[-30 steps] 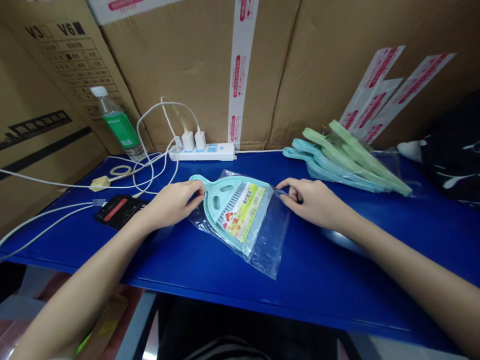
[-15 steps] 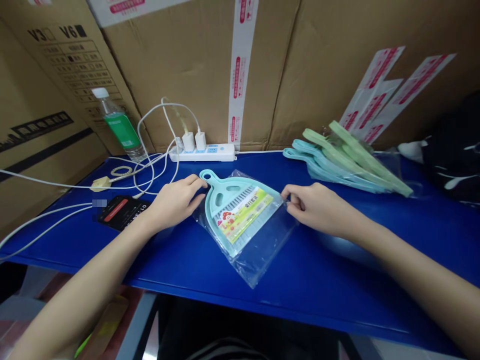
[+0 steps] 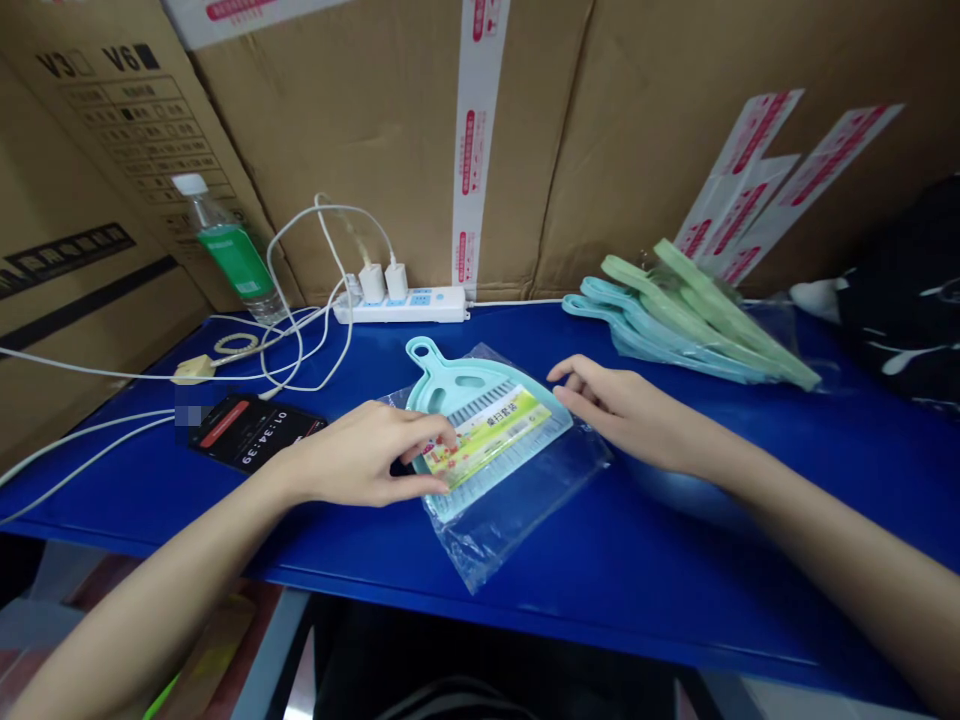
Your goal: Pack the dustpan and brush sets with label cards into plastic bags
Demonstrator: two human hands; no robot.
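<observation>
A small teal dustpan with a brush and a yellow-green label (image 3: 487, 425) lies in a clear plastic bag (image 3: 517, 505) on the blue table (image 3: 675, 580). My left hand (image 3: 375, 465) rests on the bag's left edge, fingers pinched at the dustpan's lower left corner. My right hand (image 3: 622, 410) lies flat at the bag's right side, fingers stretched out and touching the dustpan's right corner.
A stack of teal and green dustpans (image 3: 690, 325) lies at the back right. A power strip (image 3: 401, 303) with white chargers and cables, a green-labelled water bottle (image 3: 225, 250) and a phone showing a timer (image 3: 251, 432) sit at the left. Cardboard boxes (image 3: 637, 130) wall the back.
The bagged dustpan has turned so its handle points away from me. My left hand moved from the handle down to the lower left corner. My right hand opened flat.
</observation>
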